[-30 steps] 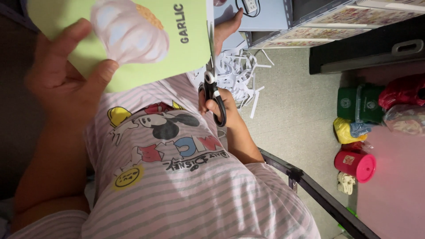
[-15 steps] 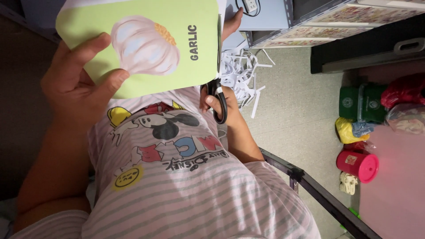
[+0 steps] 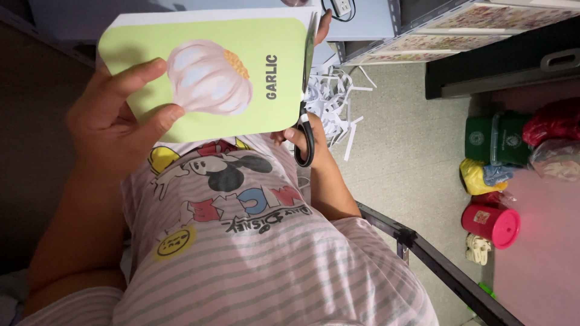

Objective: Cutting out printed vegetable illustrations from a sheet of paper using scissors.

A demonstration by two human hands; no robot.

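Head view. The left hand (image 3: 112, 124) pinches a light-green paper card printed with a pale bulb (image 3: 208, 72), thumb on its face and fingers (image 3: 136, 75) along the edge, holding it taut and upright for trimming. The right hand (image 3: 305, 142) has its fingers closed through the loops of black-handled scissors (image 3: 306, 124), whose blades run up the card's far edge. Beyond the fingers, white paper strips (image 3: 332, 102) lie on the floor; farther off stands a red plastic tub (image 3: 492, 223).
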